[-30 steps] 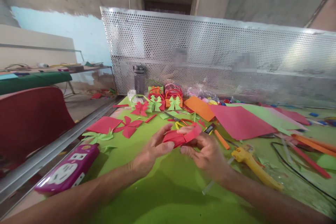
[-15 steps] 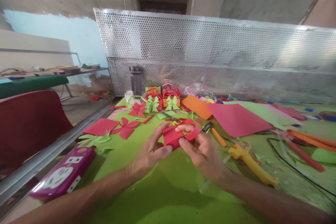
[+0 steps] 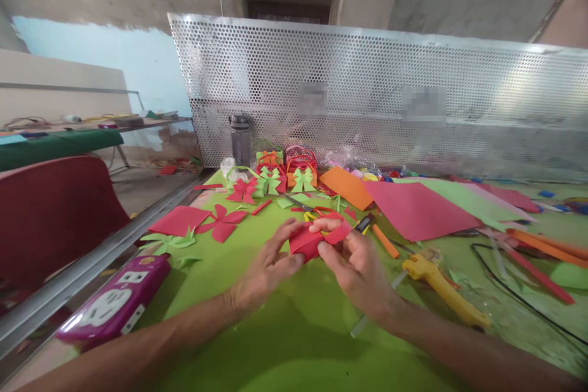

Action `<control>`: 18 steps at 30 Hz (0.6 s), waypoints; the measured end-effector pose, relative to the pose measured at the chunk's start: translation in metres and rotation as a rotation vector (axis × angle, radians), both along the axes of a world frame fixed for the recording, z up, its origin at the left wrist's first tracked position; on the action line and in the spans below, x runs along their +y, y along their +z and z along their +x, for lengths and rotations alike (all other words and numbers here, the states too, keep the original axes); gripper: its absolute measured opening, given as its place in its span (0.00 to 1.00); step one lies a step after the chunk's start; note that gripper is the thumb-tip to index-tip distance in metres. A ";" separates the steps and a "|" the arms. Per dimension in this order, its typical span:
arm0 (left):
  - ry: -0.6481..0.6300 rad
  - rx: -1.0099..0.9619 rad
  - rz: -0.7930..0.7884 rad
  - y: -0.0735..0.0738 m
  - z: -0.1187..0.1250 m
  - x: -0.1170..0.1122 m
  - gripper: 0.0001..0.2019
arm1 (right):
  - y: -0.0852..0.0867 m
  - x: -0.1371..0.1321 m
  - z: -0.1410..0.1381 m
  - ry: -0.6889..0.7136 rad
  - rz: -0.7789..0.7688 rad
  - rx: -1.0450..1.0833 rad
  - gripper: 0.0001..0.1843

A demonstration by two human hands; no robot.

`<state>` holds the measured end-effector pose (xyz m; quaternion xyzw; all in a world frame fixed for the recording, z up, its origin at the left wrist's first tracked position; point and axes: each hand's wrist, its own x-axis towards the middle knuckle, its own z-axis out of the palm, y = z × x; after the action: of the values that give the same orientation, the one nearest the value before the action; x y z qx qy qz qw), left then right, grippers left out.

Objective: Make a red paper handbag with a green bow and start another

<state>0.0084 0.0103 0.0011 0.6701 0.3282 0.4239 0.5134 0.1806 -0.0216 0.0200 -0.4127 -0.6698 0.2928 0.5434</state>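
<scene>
I had both hands pinched on a folded red paper piece (image 3: 316,239), matte and creased, held just above the smooth lime-green table sheet (image 3: 285,331). My left hand (image 3: 266,266) gripped its near left edge with thumb and fingers closed on it; my right hand (image 3: 356,266) clamped the right flap, forefinger laid along the top. Left of the paper piece lay a glossy purple power strip (image 3: 114,300) with white sockets. Right of it lay a yellow plastic glue gun (image 3: 441,288), its black cord (image 3: 514,294) curling beyond. Behind the paper piece sat flat red, orange and green sheets (image 3: 413,208) and a row of small paper bows (image 3: 271,180); farthest back stood a perforated metal panel (image 3: 367,86). Compared with half a second before, the paper looked folded tighter and my hands sat closer together.
</scene>
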 end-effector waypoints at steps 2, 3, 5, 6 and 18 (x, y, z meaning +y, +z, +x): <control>-0.007 0.052 0.045 -0.004 -0.002 0.004 0.28 | 0.000 0.001 0.000 -0.002 0.001 0.020 0.10; -0.004 0.091 0.088 -0.006 -0.003 0.005 0.30 | 0.000 0.002 0.001 0.001 0.002 0.030 0.10; 0.027 0.192 0.241 -0.008 -0.005 0.008 0.34 | -0.001 0.003 0.001 0.011 0.000 0.045 0.11; 0.048 0.254 0.334 -0.009 -0.005 0.009 0.36 | -0.001 0.003 0.001 0.011 0.002 0.049 0.11; 0.062 0.429 0.807 -0.004 -0.003 0.002 0.33 | -0.002 0.001 -0.005 0.074 -0.031 0.100 0.12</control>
<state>0.0055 0.0127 -0.0025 0.8790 0.2555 0.3847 0.1187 0.1758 -0.0207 0.0176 -0.3808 -0.6518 0.3433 0.5588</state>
